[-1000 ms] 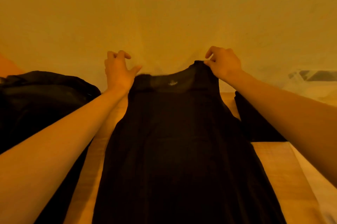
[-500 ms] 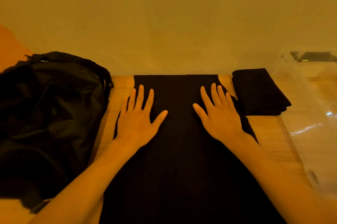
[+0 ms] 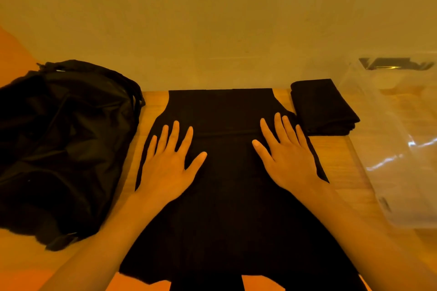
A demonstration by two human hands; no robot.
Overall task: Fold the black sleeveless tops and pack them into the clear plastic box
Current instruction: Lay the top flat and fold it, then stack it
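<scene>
Black sleeveless top [image 3: 227, 196], laid with its long axis near-to-far on the table [image 3: 340, 160], is pressed flat by the open-fingered left hand [image 3: 165, 167] and right hand [image 3: 288, 163]; clear plastic box [image 3: 402, 148], seemingly empty, is set rightward.

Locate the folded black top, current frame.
Head view, far right of the wooden table: the folded black top lies between the spread-out top and the clear plastic box, just beyond the right hand.
</scene>
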